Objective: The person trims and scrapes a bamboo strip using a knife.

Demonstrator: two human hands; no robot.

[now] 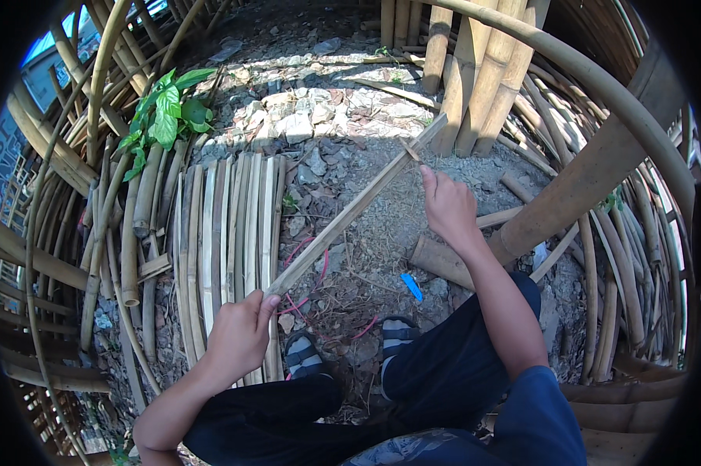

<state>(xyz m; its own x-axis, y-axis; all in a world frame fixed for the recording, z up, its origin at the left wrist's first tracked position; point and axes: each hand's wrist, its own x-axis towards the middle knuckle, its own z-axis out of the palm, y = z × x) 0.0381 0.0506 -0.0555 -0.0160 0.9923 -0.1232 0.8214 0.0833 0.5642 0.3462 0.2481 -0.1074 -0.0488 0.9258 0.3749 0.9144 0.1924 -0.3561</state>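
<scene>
My left hand (238,332) is closed around the near end of a long split bamboo slat (343,217). The slat slants up and away to the right, in front of my knees. My right hand (449,203) is a fist near the slat's far end, thumb pointing toward it. From that fist a short, narrow knife (410,151) reaches across the slat and touches it; its handle is hidden in my fingers. Left of the slat, several similar split bamboo strips (230,225) lie side by side on the ground.
A thick bamboo pole (568,179) slants along the right, with stacked bamboo (622,264) beyond. More poles (106,256) and a leafy green plant (166,113) stand at left. Pink string (319,283) and a blue scrap (411,286) lie near my sandalled feet (308,356).
</scene>
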